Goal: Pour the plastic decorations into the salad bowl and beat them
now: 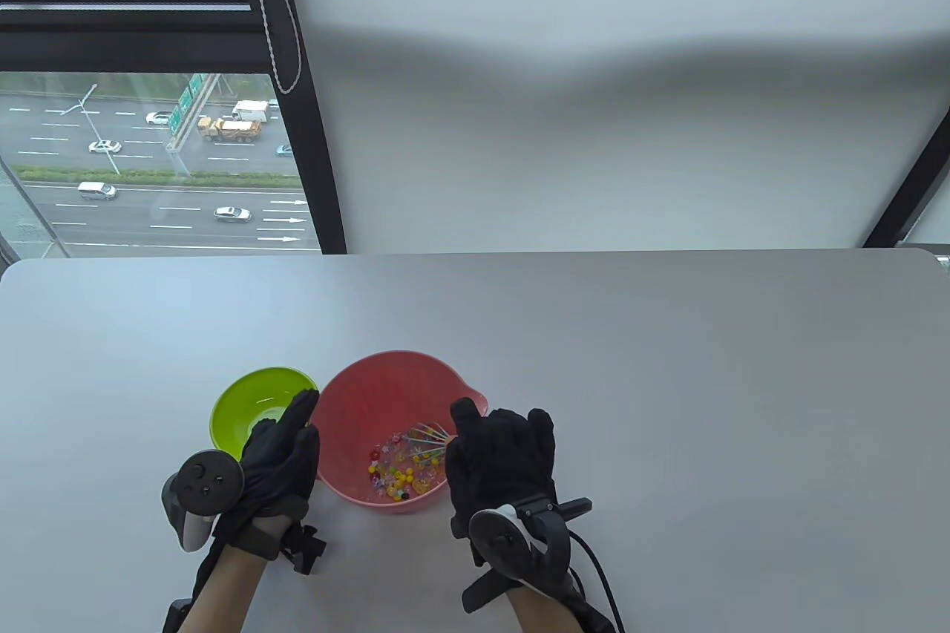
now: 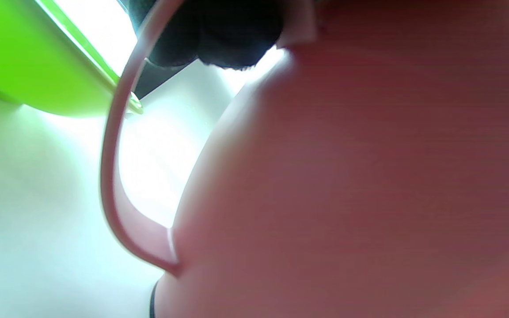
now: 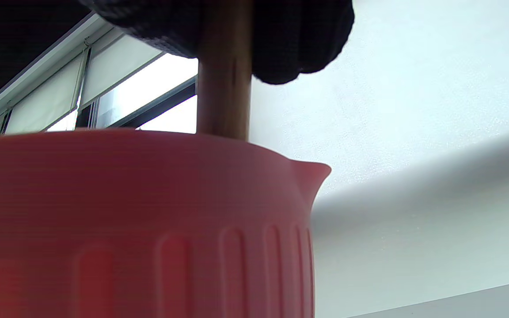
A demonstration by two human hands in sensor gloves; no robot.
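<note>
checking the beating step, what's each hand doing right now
Left hand: fingers straight, resting against the pink salad bowl.
Right hand: curled round the whisk handle, wires down among the decorations.

The pink salad bowl [image 1: 397, 395] and the green bowl [image 1: 256, 410] stand just beside each other near the counter's [image 1: 668, 381] front edge, leaving only a narrow gap, which the left hand [image 1: 278, 458] fills. The whisk [image 1: 423, 440] and right hand [image 1: 501, 462] block the bowl's near right side. Bare counter lies open behind and to both sides.
</note>
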